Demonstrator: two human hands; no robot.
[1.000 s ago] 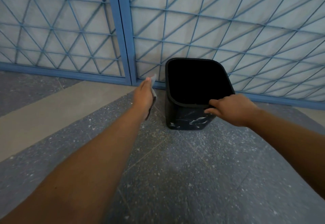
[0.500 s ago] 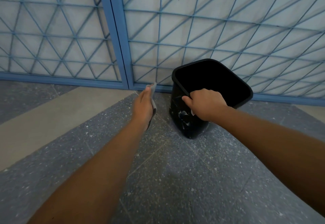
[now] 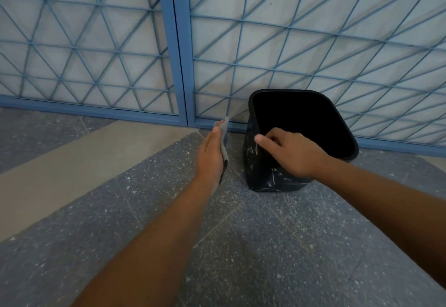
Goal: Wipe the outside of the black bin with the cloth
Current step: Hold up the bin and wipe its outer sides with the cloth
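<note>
Black bin [image 3: 272, 176]: a squarish black bin with rounded corners, right of centre in the frame, standing on the floor and tipped so its dark open mouth faces up and toward the viewer. White scuffs and streaks mark its near outer wall.
Floor [image 3: 241, 246]: dark grey speckled stone fills the lower half of the frame, crossed by thin joint lines; a plain beige band runs diagonally through the left side.
Left arm: a bare forearm rises from the bottom left corner toward the middle of the frame.
Right arm: a bare forearm comes in from the lower right edge and reaches up and left to the bin.
Left hand [image 3: 210, 154]: just left of the bin and not touching it, seen edge-on with fingers straight and together, pointing away from the viewer; the cloth lies against its palm side. How the thumb sits cannot be made out.
Cloth [image 3: 225, 141]: a thin grey cloth, held flat along the left hand, its top edge sticking out past the fingertips, its lower end dark.
Right hand [image 3: 293, 153]: grips the near left rim of the bin, fingers curled over the edge.
Blue gate [image 3: 178, 48]: behind everything, across the upper half of the frame, blue metal frames with a lattice of thin diagonal bars over pale panels; two upright posts meet left of centre.
</note>
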